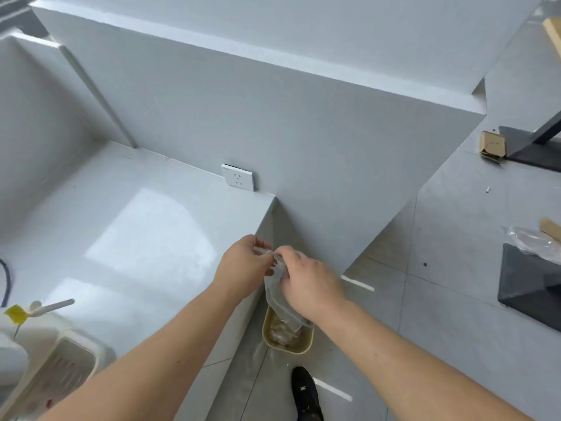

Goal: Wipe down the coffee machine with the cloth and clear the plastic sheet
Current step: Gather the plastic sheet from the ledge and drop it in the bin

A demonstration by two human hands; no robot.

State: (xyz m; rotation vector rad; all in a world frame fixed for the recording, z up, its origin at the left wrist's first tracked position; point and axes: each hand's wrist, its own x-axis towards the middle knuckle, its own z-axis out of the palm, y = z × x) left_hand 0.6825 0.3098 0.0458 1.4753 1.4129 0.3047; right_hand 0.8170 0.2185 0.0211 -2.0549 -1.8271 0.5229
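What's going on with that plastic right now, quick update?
Left hand and right hand both pinching the plastic sheet. Sheet hanging over the yellow bin on the floor. Nothing blocking the drop.

The one view sits on my head and looks steeply down and forward, past the counter (145, 238) edge to the floor (455, 268) below. My left hand (243, 268) and right hand (309, 284) meet close beneath it, near frame centre. My forearms run in from the bottom corners.
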